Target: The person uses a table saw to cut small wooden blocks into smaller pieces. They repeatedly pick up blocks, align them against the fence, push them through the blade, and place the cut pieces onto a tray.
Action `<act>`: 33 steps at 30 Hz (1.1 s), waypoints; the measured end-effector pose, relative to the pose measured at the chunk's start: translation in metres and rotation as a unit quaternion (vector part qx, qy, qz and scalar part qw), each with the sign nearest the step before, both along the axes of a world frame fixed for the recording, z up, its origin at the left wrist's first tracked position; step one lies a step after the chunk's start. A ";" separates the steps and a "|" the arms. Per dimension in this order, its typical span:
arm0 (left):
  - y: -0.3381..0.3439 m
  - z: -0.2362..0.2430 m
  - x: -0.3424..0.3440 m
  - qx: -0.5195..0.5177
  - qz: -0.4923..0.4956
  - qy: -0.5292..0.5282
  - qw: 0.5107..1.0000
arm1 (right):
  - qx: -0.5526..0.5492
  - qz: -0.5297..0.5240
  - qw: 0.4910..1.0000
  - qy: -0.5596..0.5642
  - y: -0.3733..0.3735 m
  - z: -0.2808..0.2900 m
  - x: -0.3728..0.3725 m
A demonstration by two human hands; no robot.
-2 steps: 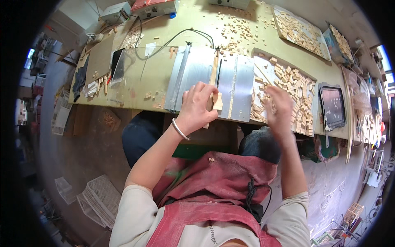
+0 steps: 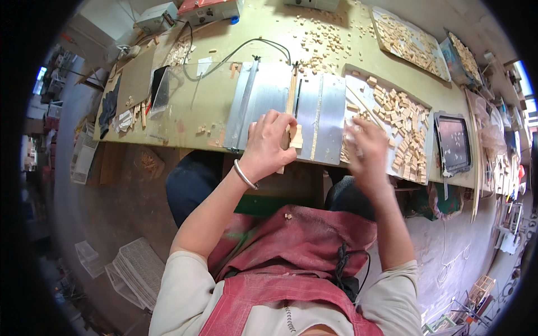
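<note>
Left hand (image 2: 266, 140): forearm angled up from lower left, wrist just past the counter's front edge, thumb and fingers curled, pinching a small pale wood piece (image 2: 297, 138) on the metal plate (image 2: 269, 89), at its front end by a long wood strip (image 2: 292, 92). Right hand (image 2: 367, 148): motion-blurred, over the left side of the block tray (image 2: 430, 140); fingers bent, can't tell if it's gripping anything.

Containers: block tray holds a loose heap of small wood blocks, plus a thin stick lying across it. Farther back right, second tray (image 2: 444, 70), full of wood bits.

Edges/room: metal plate runs to the front edge of the counter (image 2: 196, 123). A strip of plate with a dark slot (image 2: 299, 95) separates the hands. Block tray sits just right of plate.
</note>
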State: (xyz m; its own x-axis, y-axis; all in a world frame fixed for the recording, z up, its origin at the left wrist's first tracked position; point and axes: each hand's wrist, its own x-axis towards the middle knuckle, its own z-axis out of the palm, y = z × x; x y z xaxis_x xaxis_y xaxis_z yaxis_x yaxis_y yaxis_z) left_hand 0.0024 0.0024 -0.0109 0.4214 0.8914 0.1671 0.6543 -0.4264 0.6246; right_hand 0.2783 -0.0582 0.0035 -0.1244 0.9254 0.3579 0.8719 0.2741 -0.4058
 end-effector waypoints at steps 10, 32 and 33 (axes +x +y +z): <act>0.003 0.001 -0.001 -0.027 -0.014 -0.009 0.999 | -0.002 0.004 1.000 0.012 -0.007 -0.016 -0.079; 0.025 0.001 -0.017 -0.090 -0.033 -0.088 0.991 | -0.055 0.088 0.992 0.071 0.024 -0.019 -0.065; 0.027 0.000 -0.017 -0.076 -0.043 -0.078 0.993 | -0.058 0.088 0.992 0.074 0.025 -0.019 -0.065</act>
